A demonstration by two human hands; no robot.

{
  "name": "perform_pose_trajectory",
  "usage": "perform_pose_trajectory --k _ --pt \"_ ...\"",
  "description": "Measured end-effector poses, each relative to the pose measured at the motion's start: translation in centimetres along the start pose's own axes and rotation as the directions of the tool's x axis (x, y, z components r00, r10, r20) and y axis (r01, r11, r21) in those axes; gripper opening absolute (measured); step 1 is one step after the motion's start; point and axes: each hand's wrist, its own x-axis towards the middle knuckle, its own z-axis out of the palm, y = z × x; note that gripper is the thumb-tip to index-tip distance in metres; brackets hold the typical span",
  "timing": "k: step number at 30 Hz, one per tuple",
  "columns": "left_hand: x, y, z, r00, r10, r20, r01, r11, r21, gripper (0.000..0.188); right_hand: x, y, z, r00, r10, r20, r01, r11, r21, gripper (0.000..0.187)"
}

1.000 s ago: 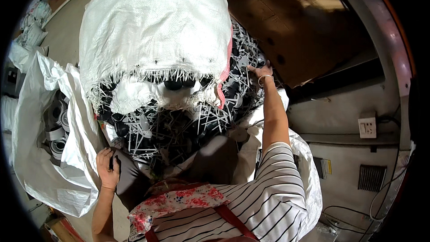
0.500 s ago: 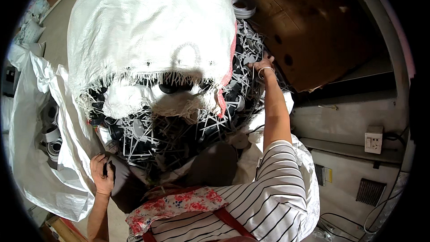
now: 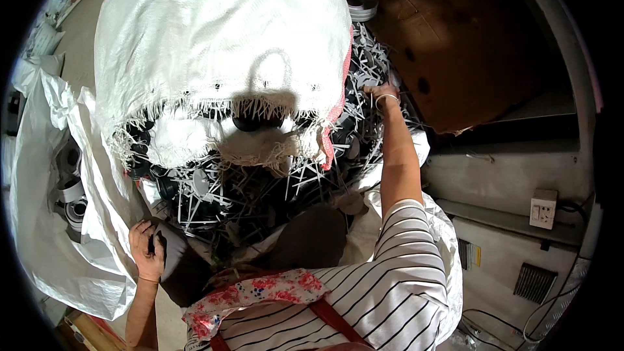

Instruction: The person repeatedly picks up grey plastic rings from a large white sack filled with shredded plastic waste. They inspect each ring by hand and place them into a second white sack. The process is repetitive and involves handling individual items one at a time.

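Note:
My right hand [image 3: 383, 93], with a band at the wrist, reaches into a heap of thin grey plastic runner pieces [image 3: 195, 205] and round parts at the far right. Its fingers are partly lost among the pieces, so its grip is hidden. My left hand [image 3: 147, 250] rests by my left knee with its fingers curled. Something dark shows inside its curl, part or shadow, I cannot make out which. A white woven sack [image 3: 221, 32] with a frayed edge lies over the heap. Round black parts [image 3: 246, 122] show under its fringe.
At the left stands an open white bag [image 3: 97, 221] holding grey-white ring-shaped parts [image 3: 75, 211]. Stacked white rings [image 3: 361, 3] sit behind the heap, beside a brown cardboard sheet [image 3: 455, 45]. A power socket [image 3: 542, 209] and cables are on the right.
My right hand has sunk a little lower among the pieces, its fingers less visible. The view has shifted slightly. My left hand stays by the knee.

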Motion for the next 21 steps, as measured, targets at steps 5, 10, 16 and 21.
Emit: perform_pose_trajectory --k 5,10,16,21 --pt "-0.1 -0.1 -0.2 1.0 -0.018 0.019 0.017 1.0 0.008 0.018 -0.9 1.0 0.5 0.989 -0.095 -0.111 0.105 0.991 0.087 0.094" --pt "0.0 -0.3 -0.2 0.999 -0.025 0.024 0.025 1.0 0.0 0.018 -3.0 -0.4 0.6 0.984 -0.022 -0.176 0.006 0.996 -0.091 0.095" --pt "-0.4 -0.2 -0.4 1.0 -0.016 0.014 0.016 1.0 -0.013 0.017 -6.6 4.3 -2.6 0.794 -0.408 -0.45 0.536 0.819 0.205 0.077" --pt "-0.8 -0.6 -0.2 1.0 -0.01 0.019 0.011 0.999 -0.043 0.018 -6.5 12.1 -3.6 0.976 0.217 0.021 -0.095 0.339 0.936 0.045"
